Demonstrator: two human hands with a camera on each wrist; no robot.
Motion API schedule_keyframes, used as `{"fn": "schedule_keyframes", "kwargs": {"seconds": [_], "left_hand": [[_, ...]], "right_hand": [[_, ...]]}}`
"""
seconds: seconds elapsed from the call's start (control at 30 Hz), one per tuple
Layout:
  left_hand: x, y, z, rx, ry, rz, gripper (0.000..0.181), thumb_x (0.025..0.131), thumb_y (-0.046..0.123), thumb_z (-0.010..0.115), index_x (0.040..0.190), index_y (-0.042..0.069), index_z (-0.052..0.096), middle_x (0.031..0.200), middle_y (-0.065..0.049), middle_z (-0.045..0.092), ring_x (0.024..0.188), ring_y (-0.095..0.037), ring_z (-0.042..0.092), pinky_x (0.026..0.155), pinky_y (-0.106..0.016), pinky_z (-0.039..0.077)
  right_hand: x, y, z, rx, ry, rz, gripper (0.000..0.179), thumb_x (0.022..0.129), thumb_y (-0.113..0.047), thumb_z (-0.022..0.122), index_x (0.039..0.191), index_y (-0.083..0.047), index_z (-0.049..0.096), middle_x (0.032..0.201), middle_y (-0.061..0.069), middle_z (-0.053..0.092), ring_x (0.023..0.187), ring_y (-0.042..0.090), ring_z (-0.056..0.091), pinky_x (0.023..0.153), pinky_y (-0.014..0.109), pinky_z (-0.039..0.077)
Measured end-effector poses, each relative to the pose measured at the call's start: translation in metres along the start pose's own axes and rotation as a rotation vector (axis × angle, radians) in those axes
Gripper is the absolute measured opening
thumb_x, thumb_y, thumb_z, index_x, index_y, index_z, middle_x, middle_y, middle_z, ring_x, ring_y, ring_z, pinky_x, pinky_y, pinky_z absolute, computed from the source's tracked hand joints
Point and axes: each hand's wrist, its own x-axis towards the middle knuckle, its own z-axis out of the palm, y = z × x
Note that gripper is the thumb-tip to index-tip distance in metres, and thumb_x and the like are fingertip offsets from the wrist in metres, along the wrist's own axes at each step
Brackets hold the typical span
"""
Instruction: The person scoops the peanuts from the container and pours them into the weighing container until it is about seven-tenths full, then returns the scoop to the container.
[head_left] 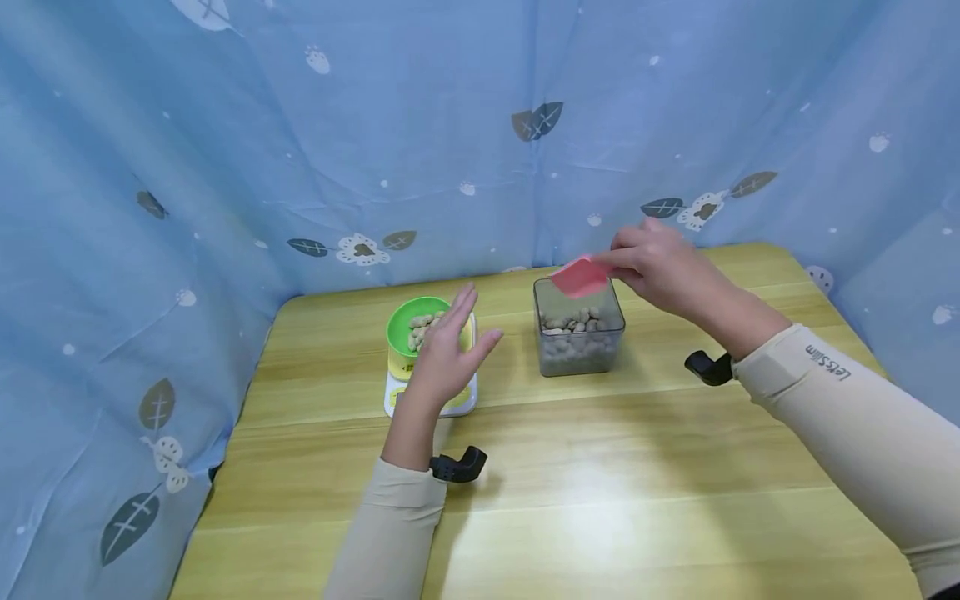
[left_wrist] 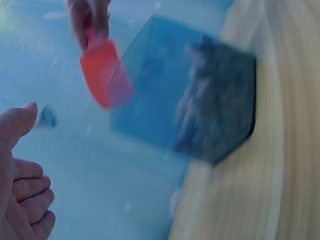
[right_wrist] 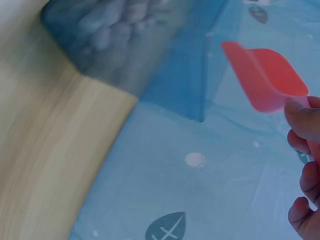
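My right hand (head_left: 663, 265) grips a red scoop (head_left: 581, 277) by its handle, just over the rim of a clear grey plastic box (head_left: 577, 360). In the right wrist view the bowl of the scoop (right_wrist: 270, 80) appears to have nothing in it. Peanuts in their shells (head_left: 576, 322) fill the lower part of the box. My left hand (head_left: 446, 354) is raised with fingers straight and thumb apart, holding nothing. It is in front of a green bowl (head_left: 401, 321) with some peanuts (head_left: 422, 328), partly hiding it. Under the bowl is a white and yellow kitchen scale (head_left: 393, 392).
Everything stands on a wooden table (head_left: 570, 467), with the scale to the left of the box. A blue curtain (head_left: 450, 125) with leaf and flower prints hangs behind the table and at both sides.
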Motion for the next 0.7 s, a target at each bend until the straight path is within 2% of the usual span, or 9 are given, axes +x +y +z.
{"fn": "schedule_keyframes", "kwargs": {"seconds": [0.17,0.37,0.53,0.7], "left_hand": [[0.016,0.017,0.026,-0.003,-0.084,0.012,0.075,0.097,0.059,0.049,0.156,0.019,0.028,0.164,0.006,0.022,0.149,-0.02,0.026,0.12,-0.043,0.028],[0.029,0.025,0.05,-0.017,-0.146,0.019,0.074,0.098,0.058,0.047,0.157,0.018,0.026,0.164,0.009,0.017,0.15,-0.017,0.022,0.121,-0.041,0.025],[0.032,0.027,0.062,-0.013,-0.158,0.001,0.073,0.099,0.054,0.047,0.158,0.018,0.023,0.164,0.016,0.008,0.152,-0.016,0.015,0.123,-0.041,0.02],[0.032,0.027,0.068,0.003,-0.144,0.005,0.071,0.099,0.056,0.045,0.157,0.019,0.026,0.164,0.016,0.009,0.152,-0.016,0.017,0.122,-0.039,0.021]], "right_hand": [[-0.007,0.002,0.009,-0.132,-0.051,-0.067,0.035,0.076,0.01,0.075,0.101,-0.014,0.08,0.077,0.005,0.061,0.062,0.023,0.041,0.052,0.03,0.03],[-0.01,-0.003,0.018,-0.251,-0.131,-0.075,0.042,0.074,0.012,0.076,0.103,-0.019,0.079,0.081,0.003,0.062,0.068,0.023,0.043,0.055,0.03,0.026],[-0.01,-0.004,0.023,-0.301,-0.176,-0.116,0.034,0.074,0.009,0.079,0.096,-0.017,0.079,0.081,0.002,0.06,0.071,0.024,0.04,0.059,0.032,0.027],[-0.009,-0.005,0.027,-0.339,-0.232,-0.177,0.029,0.071,0.004,0.083,0.091,-0.016,0.078,0.078,0.002,0.058,0.071,0.024,0.04,0.059,0.032,0.027]]}}
